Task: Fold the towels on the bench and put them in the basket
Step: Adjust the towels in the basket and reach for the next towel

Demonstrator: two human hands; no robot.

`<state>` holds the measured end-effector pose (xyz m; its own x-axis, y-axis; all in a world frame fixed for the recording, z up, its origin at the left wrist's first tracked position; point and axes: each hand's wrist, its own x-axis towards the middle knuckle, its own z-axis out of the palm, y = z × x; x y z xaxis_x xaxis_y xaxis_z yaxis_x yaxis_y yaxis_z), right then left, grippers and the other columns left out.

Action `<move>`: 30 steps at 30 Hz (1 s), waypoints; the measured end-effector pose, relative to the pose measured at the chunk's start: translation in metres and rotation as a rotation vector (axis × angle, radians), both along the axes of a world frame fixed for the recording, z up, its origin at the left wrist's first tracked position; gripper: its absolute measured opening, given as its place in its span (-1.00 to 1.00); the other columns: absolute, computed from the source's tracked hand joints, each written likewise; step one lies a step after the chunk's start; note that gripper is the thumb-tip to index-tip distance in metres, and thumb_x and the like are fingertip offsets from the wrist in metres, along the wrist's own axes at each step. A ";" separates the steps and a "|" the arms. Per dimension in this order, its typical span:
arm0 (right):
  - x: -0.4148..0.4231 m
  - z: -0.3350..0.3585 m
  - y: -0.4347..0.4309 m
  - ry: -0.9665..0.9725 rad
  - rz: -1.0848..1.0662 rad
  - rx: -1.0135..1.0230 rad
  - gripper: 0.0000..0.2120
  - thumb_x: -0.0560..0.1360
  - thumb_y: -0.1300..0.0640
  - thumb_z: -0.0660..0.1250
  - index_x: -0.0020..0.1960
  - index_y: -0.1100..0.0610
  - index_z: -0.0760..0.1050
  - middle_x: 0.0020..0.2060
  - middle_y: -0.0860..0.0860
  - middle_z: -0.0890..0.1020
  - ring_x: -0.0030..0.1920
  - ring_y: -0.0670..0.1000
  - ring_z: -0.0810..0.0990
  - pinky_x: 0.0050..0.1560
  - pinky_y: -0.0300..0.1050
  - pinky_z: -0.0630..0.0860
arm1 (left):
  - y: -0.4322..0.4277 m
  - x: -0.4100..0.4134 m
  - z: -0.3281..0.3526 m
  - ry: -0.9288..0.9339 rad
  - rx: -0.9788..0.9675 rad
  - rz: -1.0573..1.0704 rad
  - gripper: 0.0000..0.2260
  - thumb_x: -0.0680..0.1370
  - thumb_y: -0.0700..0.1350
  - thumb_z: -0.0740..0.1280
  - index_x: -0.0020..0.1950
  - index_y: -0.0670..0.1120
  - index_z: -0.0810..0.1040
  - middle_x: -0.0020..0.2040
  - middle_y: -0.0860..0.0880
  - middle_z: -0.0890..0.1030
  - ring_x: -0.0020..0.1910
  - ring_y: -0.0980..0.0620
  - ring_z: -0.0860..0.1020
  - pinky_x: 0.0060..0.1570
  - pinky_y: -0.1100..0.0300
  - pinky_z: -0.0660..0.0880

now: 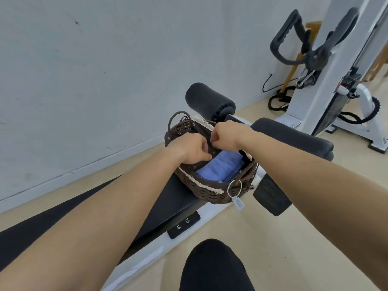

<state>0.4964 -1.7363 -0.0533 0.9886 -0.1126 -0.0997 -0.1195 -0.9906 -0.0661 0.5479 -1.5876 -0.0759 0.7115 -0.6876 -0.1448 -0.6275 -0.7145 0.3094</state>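
Observation:
A dark brown wicker basket (212,195) with a floral fabric liner stands on the black padded bench (168,206). A folded light blue towel (222,166) lies inside it. My left hand (189,149) and my right hand (225,134) are both over the basket, each with fingers curled, pinching the brown liner fabric at the basket's middle. A white tag on a ring (236,193) hangs from the basket's near end. No other towel shows on the bench.
Black foam rollers (210,99) stand behind the basket at the bench's end. A white exercise machine (336,66) with black handles is at the right. A grey wall runs along the left. My black-clad knee (212,267) is at the bottom.

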 end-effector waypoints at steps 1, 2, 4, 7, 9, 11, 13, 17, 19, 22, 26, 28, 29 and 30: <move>-0.003 0.006 0.007 -0.032 -0.015 0.050 -0.85 0.50 0.06 0.28 -0.01 -0.07 0.61 -0.03 -0.06 0.68 -0.04 0.06 0.62 0.01 0.05 0.62 | 0.008 -0.004 0.009 -0.027 -0.001 0.005 -0.84 0.48 0.12 0.42 -0.03 0.09 0.59 -0.01 0.06 0.64 0.01 0.00 0.58 0.01 0.09 0.53; -0.007 0.012 0.014 -0.057 -0.028 0.086 -0.83 0.49 0.07 0.27 0.02 -0.08 0.60 -0.01 -0.05 0.67 -0.04 0.06 0.62 0.03 0.05 0.61 | 0.016 -0.008 0.017 -0.053 0.005 0.014 -0.85 0.50 0.11 0.40 -0.02 0.09 0.58 0.00 0.06 0.64 0.02 0.00 0.57 0.01 0.09 0.53; -0.015 0.025 0.031 -0.089 -0.039 0.132 -0.76 0.49 0.07 0.27 0.11 -0.06 0.60 0.04 -0.03 0.65 0.00 0.07 0.61 0.07 0.03 0.60 | 0.037 -0.017 0.032 -0.102 0.024 0.044 -0.88 0.51 0.11 0.37 -0.02 0.12 0.55 0.01 0.07 0.62 0.02 0.00 0.56 0.04 0.06 0.54; -0.029 0.040 0.059 -0.121 -0.025 0.170 -0.71 0.47 0.08 0.25 0.16 -0.02 0.58 0.07 -0.03 0.63 0.05 0.09 0.60 0.10 0.06 0.59 | 0.074 -0.032 0.049 -0.188 0.075 0.101 -0.90 0.52 0.12 0.33 -0.04 0.14 0.52 0.04 0.06 0.60 0.02 -0.02 0.56 0.04 0.04 0.55; -0.039 0.046 0.080 -0.121 0.003 0.170 -0.74 0.46 0.10 0.23 0.10 0.04 0.57 -0.02 -0.01 0.63 0.01 0.12 0.60 0.02 0.04 0.59 | 0.101 -0.042 0.056 -0.225 0.107 0.140 -0.87 0.52 0.13 0.31 0.00 0.12 0.52 0.06 0.06 0.59 0.03 -0.02 0.56 0.03 0.04 0.55; -0.047 0.049 0.101 -0.118 0.036 0.150 -0.76 0.46 0.12 0.21 0.07 0.11 0.55 -0.10 0.01 0.62 -0.05 0.13 0.59 -0.08 -0.01 0.57 | 0.131 -0.053 0.059 -0.235 0.129 0.190 -0.79 0.52 0.14 0.29 0.09 0.10 0.53 0.10 0.06 0.58 0.05 -0.02 0.55 0.04 0.04 0.54; -0.053 0.050 0.124 -0.096 0.075 0.149 -0.72 0.48 0.13 0.20 0.16 0.12 0.51 -0.01 0.00 0.61 0.01 0.11 0.57 -0.04 -0.03 0.53 | 0.163 -0.064 0.060 -0.241 0.142 0.245 -0.73 0.53 0.14 0.29 0.19 0.10 0.50 0.16 0.08 0.56 0.09 0.00 0.54 0.04 0.05 0.54; -0.054 0.045 0.175 -0.057 0.149 0.182 -0.56 0.51 0.16 0.18 0.39 0.11 0.41 0.32 0.07 0.49 0.28 0.15 0.49 0.26 0.08 0.48 | 0.230 -0.084 0.059 -0.245 0.151 0.368 -0.65 0.56 0.12 0.27 0.33 0.07 0.45 0.24 0.08 0.52 0.17 0.01 0.52 0.07 0.06 0.52; -0.049 0.040 0.203 -0.049 0.196 0.166 -0.57 0.52 0.13 0.18 0.38 0.11 0.40 0.31 0.08 0.47 0.26 0.16 0.49 0.24 0.11 0.48 | 0.263 -0.089 0.054 -0.241 0.147 0.436 -0.63 0.57 0.12 0.26 0.35 0.07 0.44 0.26 0.08 0.51 0.19 0.01 0.52 0.08 0.06 0.51; -0.036 0.029 0.248 -0.032 0.269 0.148 -0.57 0.53 0.10 0.18 0.40 0.09 0.38 0.31 0.05 0.44 0.24 0.15 0.49 0.19 0.11 0.50 | 0.310 -0.088 0.043 -0.222 0.121 0.534 -0.62 0.57 0.11 0.27 0.37 0.06 0.43 0.29 0.07 0.50 0.21 0.01 0.51 0.12 0.03 0.51; 0.002 -0.004 0.308 0.017 0.347 0.131 -0.55 0.55 0.11 0.16 0.43 0.10 0.35 0.34 0.08 0.41 0.28 0.17 0.45 0.20 0.13 0.50 | 0.368 -0.058 0.014 -0.156 0.026 0.662 -0.59 0.56 0.08 0.30 0.39 0.03 0.43 0.34 0.03 0.48 0.26 -0.01 0.50 0.20 -0.02 0.50; 0.032 -0.028 0.338 0.021 0.370 0.137 -0.54 0.54 0.14 0.15 0.44 0.11 0.34 0.36 0.09 0.41 0.30 0.18 0.44 0.22 0.13 0.48 | 0.398 -0.032 -0.008 -0.132 -0.012 0.718 -0.59 0.56 0.08 0.30 0.39 0.02 0.43 0.34 0.02 0.48 0.27 -0.02 0.50 0.22 -0.02 0.48; 0.049 -0.040 0.353 0.013 0.371 0.149 -0.54 0.54 0.14 0.16 0.43 0.11 0.35 0.35 0.09 0.41 0.29 0.18 0.44 0.22 0.11 0.48 | 0.412 -0.018 -0.020 -0.131 -0.030 0.744 -0.60 0.56 0.07 0.30 0.38 0.02 0.43 0.35 0.02 0.49 0.27 -0.03 0.50 0.23 -0.02 0.48; 0.067 -0.052 0.369 0.010 0.370 0.163 -0.55 0.53 0.14 0.16 0.42 0.11 0.36 0.33 0.10 0.42 0.28 0.17 0.44 0.21 0.11 0.48 | 0.428 -0.002 -0.033 -0.127 -0.049 0.772 -0.60 0.56 0.07 0.31 0.38 0.01 0.44 0.35 0.02 0.49 0.28 -0.03 0.50 0.23 -0.02 0.48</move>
